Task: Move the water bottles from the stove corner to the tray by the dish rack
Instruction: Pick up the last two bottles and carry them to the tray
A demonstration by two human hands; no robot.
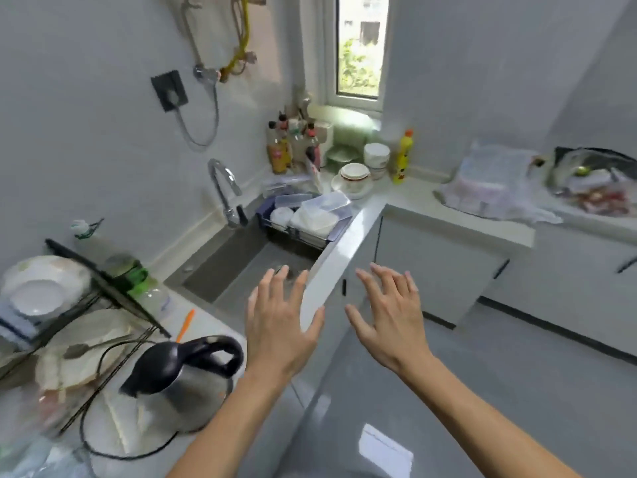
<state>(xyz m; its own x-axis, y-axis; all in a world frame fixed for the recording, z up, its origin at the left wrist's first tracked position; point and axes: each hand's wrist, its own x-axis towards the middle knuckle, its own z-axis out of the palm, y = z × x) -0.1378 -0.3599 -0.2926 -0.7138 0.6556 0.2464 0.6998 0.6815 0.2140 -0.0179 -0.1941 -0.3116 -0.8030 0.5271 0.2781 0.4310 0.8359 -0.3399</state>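
Note:
My left hand point(279, 322) hovers over the counter's front edge by the sink point(241, 267), fingers spread and holding nothing. My right hand point(389, 322) is beside it over the floor, also spread and holding nothing. Two clear plastic bottles stand behind the black wire dish rack point(103, 281) at the left: one with a green band point(141, 281) and one with a white cap point(88, 241) against the wall. I cannot make out a tray there. The stove corner at the far right shows a dark wok point(593, 160); no water bottle is visible there.
A black-handled kettle point(182, 370) with its cord sits at the near left. A basket of plastic containers point(310, 215) rests in the sink. Sauce bottles point(293, 146), bowls point(375, 157) and a yellow detergent bottle point(403, 157) crowd the window corner. Plastic bags point(496, 181) lie near the stove.

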